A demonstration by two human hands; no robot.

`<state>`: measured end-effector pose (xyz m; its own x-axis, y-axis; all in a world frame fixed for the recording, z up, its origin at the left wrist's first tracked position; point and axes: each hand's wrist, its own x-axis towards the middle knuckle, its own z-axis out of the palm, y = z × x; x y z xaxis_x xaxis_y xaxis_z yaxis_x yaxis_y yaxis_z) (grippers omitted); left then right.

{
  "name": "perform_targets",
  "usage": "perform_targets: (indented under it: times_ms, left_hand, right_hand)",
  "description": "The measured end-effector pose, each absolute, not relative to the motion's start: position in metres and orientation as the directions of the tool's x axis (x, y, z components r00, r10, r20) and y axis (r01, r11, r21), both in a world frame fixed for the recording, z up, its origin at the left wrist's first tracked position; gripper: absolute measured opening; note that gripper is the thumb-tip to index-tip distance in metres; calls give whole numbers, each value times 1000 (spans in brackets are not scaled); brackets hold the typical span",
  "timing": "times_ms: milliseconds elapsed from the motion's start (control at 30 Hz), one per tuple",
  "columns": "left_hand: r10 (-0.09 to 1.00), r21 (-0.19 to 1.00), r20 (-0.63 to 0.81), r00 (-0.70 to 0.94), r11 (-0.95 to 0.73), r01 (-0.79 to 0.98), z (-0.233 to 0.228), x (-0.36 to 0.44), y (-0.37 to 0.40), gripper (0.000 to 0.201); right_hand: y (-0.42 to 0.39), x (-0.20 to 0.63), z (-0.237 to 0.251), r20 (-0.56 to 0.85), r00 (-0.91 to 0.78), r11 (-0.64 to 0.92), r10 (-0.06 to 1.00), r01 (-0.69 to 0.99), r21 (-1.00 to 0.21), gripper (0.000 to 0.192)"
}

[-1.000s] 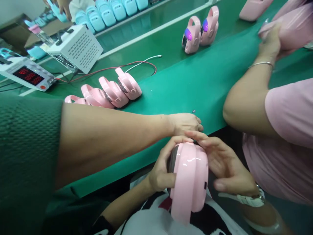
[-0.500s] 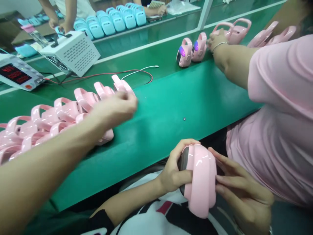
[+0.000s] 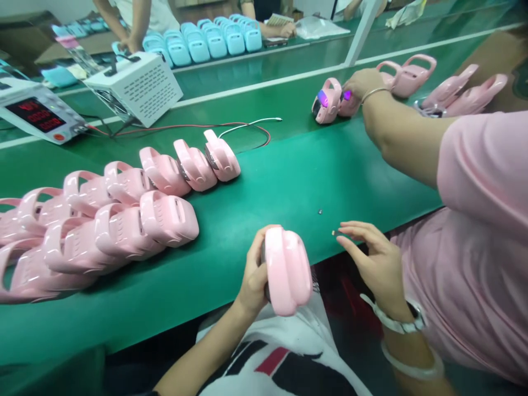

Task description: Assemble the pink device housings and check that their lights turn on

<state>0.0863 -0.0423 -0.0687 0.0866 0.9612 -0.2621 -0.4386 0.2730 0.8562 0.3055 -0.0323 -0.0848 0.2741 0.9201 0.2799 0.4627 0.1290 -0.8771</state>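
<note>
My left hand (image 3: 253, 278) is closed around a pink portable speaker (image 3: 289, 272) with a carrying handle, held above my lap by the table edge. The speaker's dark front faces left, mostly hidden by my fingers. To its right and apart from it, my right hand (image 3: 371, 258) pinches a small dark card-like piece (image 3: 336, 234) with a light tip between thumb and fingertips. A tiny dark chip (image 3: 320, 212) lies on the green mat just beyond. Several more pink speakers (image 3: 171, 220) stand in two rows on the left of the mat.
A co-worker's hand (image 3: 365, 85) touches pink speakers with purple lights at the right back. A power supply (image 3: 41, 118) with red digits and a white vented box (image 3: 138, 88) stand back left, with a red and white cable (image 3: 231, 125). Light-blue units (image 3: 214, 39) line the far table.
My right hand has left the speaker and moved out over the mat's edge, pinching the small piece. My left hand has shifted left with the speaker. Another person's arm has withdrawn from the left.
</note>
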Motion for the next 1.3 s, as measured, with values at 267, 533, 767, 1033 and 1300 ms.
perform_targets:
  times_ms: [267,533,767,1033,1300]
  left_hand:
    - [962,900,-219,-165,134,-415,-63,53,-24,48]
    - [990,981,-42,-134,15,-194,-71,41,-8,56]
    - [996,999,39,-84,-40,-10,-70,51,-1,61]
    - [1000,997,24,3,-24,72,-62,41,-11,57]
    - [979,983,-162,120,171,-68,-62,27,-20,66]
  right_hand:
    - [25,279,-107,168,179,56,969,504,-862,22]
    - [9,269,-88,148,151,67,977,446,-893,17]
    - [-33,213,-64,159,-243,202,957,163,-966,88]
    - [-37,187,-69,142,-281,204,949,204,-958,110]
    - [-37,187,-58,247,-296,315,923,211,-925,117]
